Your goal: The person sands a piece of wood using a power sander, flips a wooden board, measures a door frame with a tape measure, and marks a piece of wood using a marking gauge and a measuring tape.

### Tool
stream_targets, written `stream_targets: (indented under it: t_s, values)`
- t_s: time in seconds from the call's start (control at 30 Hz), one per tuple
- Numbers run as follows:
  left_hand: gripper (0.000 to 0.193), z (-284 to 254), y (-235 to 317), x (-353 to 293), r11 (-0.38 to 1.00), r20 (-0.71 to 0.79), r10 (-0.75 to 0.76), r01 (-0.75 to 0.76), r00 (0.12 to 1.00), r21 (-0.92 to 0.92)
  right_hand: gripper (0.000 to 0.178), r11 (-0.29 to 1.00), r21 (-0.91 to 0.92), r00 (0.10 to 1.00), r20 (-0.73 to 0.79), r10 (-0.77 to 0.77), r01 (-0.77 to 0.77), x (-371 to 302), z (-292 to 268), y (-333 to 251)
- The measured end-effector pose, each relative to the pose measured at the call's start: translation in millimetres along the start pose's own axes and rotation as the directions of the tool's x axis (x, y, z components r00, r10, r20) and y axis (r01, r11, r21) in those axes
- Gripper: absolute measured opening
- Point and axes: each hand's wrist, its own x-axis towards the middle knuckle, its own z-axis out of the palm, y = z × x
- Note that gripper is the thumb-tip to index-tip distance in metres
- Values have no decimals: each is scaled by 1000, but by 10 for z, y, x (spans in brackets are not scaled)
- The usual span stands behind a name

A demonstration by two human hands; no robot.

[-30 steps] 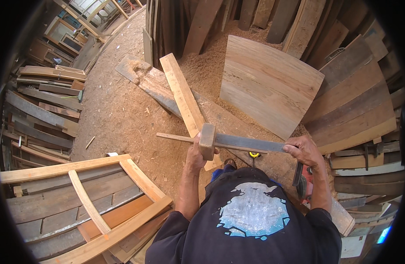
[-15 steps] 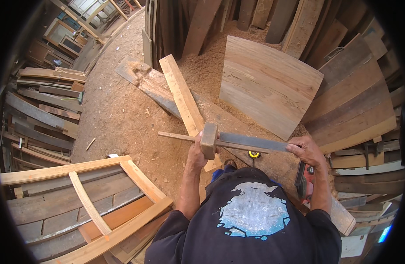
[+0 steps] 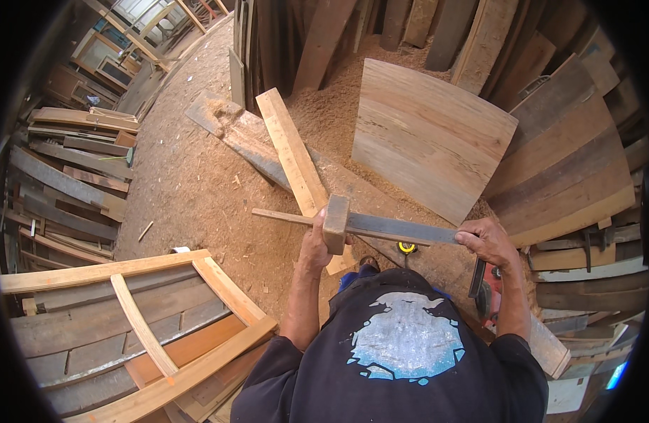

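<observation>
My left hand is closed around a wooden marking gauge, with its block beside my fingers. The thin wooden stem juts out to the left and runs right, partly hidden under a steel blade. That blade belongs to a try square, laid along the stem with its left end at the gauge block. My right hand pinches the square near its right end; its dark stock hangs down beside my wrist. Below and beyond the hands, a light timber piece lies across a sawdust-covered plank.
A yellow tape measure lies just beneath the square. By my right forearm is a red power tool. A wide board lies ahead right. A wooden frame occupies the lower left; stacked planks stand at the left.
The square's blade has shifted slightly, its right end a little up and left with my right hand, and covers more of the gauge stem. My left hand has barely moved.
</observation>
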Motion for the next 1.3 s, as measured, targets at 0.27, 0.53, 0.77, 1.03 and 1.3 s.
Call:
stream_targets:
  t_s: [0.27, 0.53, 0.77, 1.03, 1.3]
  values:
    - [56, 153, 40, -69, 998, -92, 25, -20, 995, 58, 34, 988, 156, 1000, 4, 13, -14, 158, 138, 398]
    - [54, 60, -158, -116, 997, -137, 56, -62, 989, -40, 37, 937, -122, 882, -394, 257, -328, 157, 1275, 2626]
    - [45, -7, -222, -183, 987, -76, 21, -33, 997, -160, 60, 744, -412, 844, -361, 397, -526, 28, 1749, 2718]
    - [43, 91, -270, -146, 970, -79, 74, -91, 994, -227, 66, 643, -540, 837, -285, 466, -542, 167, 1571, 2117]
    - [57, 338, -344, -178, 946, -199, 141, -191, 970, -262, 56, 887, 461, 983, 149, -104, 24, 701, 1417, 411]
